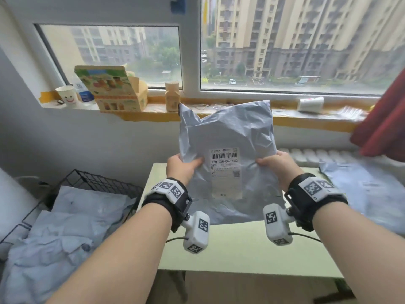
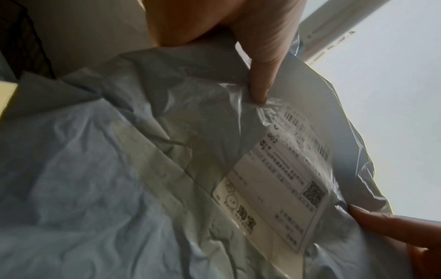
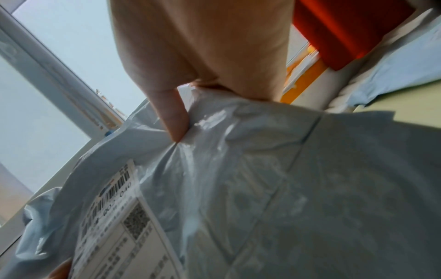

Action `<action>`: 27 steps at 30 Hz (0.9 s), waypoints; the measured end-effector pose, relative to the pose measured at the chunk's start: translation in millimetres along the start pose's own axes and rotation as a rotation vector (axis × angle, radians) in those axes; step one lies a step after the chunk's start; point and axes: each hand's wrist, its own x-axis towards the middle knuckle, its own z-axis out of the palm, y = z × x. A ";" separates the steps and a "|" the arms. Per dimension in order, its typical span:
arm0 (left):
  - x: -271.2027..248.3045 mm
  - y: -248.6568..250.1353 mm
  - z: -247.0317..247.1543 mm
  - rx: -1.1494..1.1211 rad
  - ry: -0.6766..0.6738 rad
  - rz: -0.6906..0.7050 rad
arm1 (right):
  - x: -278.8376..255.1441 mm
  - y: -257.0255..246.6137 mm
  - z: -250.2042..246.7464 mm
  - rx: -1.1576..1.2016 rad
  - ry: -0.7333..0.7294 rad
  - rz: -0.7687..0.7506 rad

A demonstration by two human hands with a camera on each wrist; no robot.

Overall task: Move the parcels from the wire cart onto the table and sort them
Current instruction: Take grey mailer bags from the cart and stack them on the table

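I hold a grey plastic mailer parcel upright in front of me, above the pale green table. Its white shipping label with a barcode faces me. My left hand pinches the parcel's left edge, thumb on the front. My right hand pinches the right edge the same way. In the left wrist view my thumb presses the crinkled parcel beside the label. The right wrist view shows my thumb digging into the parcel. The black wire cart at lower left holds several more grey parcels.
Another grey parcel lies flat on the table's right side. The windowsill carries a paper cup, an open printed carton, a small bottle and a fallen cup. A red curtain hangs at right.
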 end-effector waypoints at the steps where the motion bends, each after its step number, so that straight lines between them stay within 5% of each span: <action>1: -9.5 4.7 17.9 -0.007 -0.021 0.004 | -3.3 2.2 -21.6 0.009 0.017 -0.002; 13: -78.0 38.4 183.5 -0.022 -0.278 0.016 | -12.1 45.8 -205.5 0.068 0.281 -0.010; 27: -40.6 57.6 367.3 0.134 -0.569 -0.065 | 59.0 73.9 -358.3 -0.027 0.521 0.019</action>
